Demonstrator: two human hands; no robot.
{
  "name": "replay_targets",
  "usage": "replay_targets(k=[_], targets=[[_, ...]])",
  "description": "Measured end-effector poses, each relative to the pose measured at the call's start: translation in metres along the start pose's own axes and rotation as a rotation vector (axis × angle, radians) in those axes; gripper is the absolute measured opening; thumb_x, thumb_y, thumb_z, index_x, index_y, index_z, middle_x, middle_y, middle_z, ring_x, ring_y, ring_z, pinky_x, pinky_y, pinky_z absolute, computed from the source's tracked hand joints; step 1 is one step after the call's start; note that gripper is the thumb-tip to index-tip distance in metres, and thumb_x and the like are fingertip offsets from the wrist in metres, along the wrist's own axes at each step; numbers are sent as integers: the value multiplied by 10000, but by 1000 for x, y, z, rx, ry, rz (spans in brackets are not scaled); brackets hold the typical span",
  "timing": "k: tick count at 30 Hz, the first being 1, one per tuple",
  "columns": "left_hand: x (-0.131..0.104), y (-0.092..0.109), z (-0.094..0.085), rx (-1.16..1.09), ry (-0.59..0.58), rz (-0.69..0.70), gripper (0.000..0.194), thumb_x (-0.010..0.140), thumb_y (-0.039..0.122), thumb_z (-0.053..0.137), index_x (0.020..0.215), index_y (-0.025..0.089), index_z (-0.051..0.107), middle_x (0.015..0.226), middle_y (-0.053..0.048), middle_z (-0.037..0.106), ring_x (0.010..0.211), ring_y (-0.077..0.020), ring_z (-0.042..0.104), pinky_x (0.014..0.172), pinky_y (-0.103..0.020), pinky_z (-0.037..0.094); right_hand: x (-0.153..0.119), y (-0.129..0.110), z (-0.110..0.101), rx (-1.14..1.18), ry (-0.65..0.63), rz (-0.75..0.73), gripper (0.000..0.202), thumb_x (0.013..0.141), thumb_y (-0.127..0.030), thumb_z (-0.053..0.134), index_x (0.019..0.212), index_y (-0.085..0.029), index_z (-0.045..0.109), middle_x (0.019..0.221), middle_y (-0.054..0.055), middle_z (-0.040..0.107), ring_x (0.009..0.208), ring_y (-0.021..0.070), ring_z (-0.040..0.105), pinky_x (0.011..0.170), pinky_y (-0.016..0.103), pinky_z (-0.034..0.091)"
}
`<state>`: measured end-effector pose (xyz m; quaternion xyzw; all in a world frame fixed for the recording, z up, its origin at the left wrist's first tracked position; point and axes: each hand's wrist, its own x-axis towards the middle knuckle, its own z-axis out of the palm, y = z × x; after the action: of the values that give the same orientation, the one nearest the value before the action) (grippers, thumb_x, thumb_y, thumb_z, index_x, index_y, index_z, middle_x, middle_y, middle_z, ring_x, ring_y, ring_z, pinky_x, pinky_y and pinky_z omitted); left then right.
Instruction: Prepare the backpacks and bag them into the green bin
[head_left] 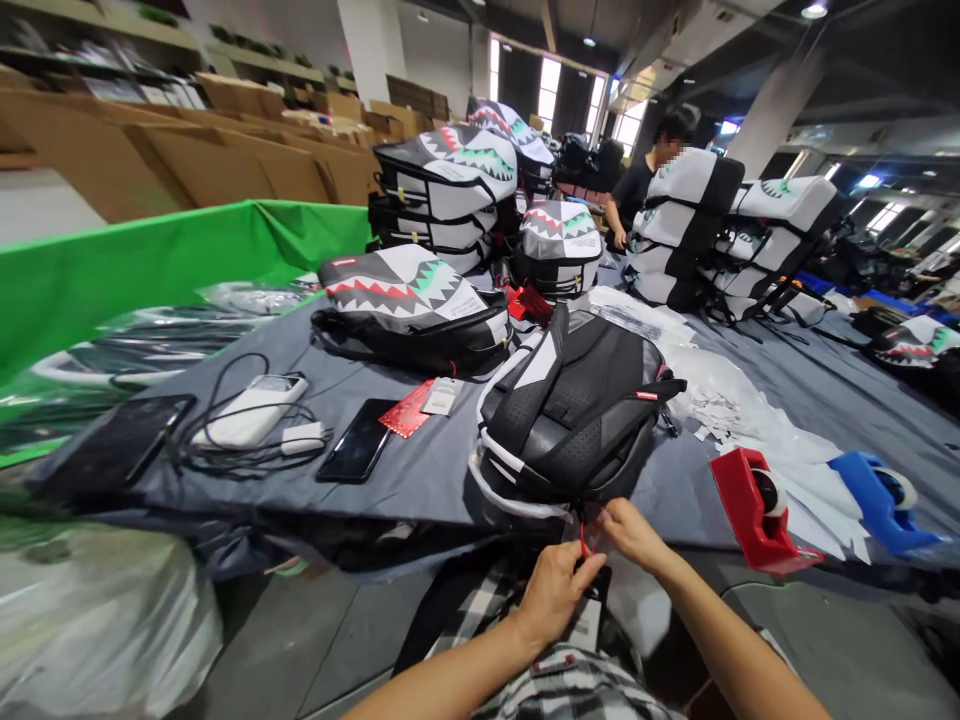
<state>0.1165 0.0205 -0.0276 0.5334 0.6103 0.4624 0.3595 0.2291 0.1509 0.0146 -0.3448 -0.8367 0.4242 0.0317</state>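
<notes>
A black backpack [574, 410] lies on the grey-covered table with its straps up and one end toward me. At its near edge, my left hand [556, 592] is closed, pinching a thin red cord [584, 537] that hangs there. My right hand [636, 535] is just right of the cord, fingers curled together; what they grip, if anything, is too small to make out. Below my left hand, a whitish tag-like piece [587, 625] shows in front of my checked clothing. Behind the backpack, a shark-mouth-patterned backpack [409, 300] has a red tag [407, 408] and a white tag [442, 396] in front of it.
On the left are a phone [354, 440], a white power bank [251, 410] with cables and a dark tablet-like device [116, 445]. To the right stand a red tape dispenser [750, 510], a blue one [885, 500] and plastic bags [720, 385]. Stacked backpacks [442, 185] and a person [637, 190] are behind.
</notes>
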Motion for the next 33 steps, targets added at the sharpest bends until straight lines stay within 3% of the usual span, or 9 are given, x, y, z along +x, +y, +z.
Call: replay_targets(k=[2,4,7,10,13,16,20,27,33], targets=[[4,-4,7,185,-85,61,252,948,281,477,833,172,672,777,-63,703,687,-173,608,673,-275,398,4,-9,-4,63,-1,-16,599,934,-629,305,610,-171,515,583,22,515,569,137,434,538,249,341],[6,-8,10,297,-127,97,205,915,202,482,883,168,682,810,-85,719,702,-191,626,692,-290,418,3,-15,-3,91,32,-17,562,898,-644,401,633,-168,538,592,17,531,572,137,451,547,250,350],[2,-14,5,294,-123,102,196,895,266,536,775,173,660,739,-72,688,678,-198,607,681,-300,423,0,-18,4,6,198,18,399,784,-547,563,628,-185,502,563,-19,484,557,121,408,526,238,309],[-6,-20,-9,69,91,-22,373,930,446,509,675,188,598,652,-30,611,634,-168,557,641,-281,413,2,-18,10,5,244,55,278,719,-438,521,597,-205,432,543,-39,418,545,106,352,505,233,277],[-7,-19,-19,-315,357,-233,357,775,533,699,830,184,649,765,-41,674,739,-192,617,728,-298,472,5,-19,8,58,199,72,250,679,-421,485,573,-212,396,537,-51,352,543,95,298,495,231,253],[2,-4,-13,-775,301,-318,532,594,464,853,994,158,680,1004,-108,740,966,-266,672,892,-357,501,7,-23,3,119,147,75,261,667,-426,481,560,-215,373,537,-56,309,548,90,257,492,230,246],[16,14,0,-1228,175,-391,542,587,398,881,1028,145,692,1003,-100,751,934,-252,692,879,-363,513,5,-25,-1,198,83,97,255,663,-415,487,565,-220,355,538,-61,291,544,85,242,477,221,231],[14,5,-2,-1311,354,-468,433,472,312,934,794,148,695,752,-4,708,738,-144,638,753,-262,487,7,-23,-4,161,19,96,281,700,-408,487,554,-219,339,530,-62,278,523,75,237,471,229,192],[11,4,-2,-1336,414,-516,453,446,271,936,812,156,696,808,-11,725,740,-141,643,739,-265,488,9,-10,0,106,45,105,251,713,-389,494,585,-205,381,550,-60,303,550,83,278,494,228,221]])
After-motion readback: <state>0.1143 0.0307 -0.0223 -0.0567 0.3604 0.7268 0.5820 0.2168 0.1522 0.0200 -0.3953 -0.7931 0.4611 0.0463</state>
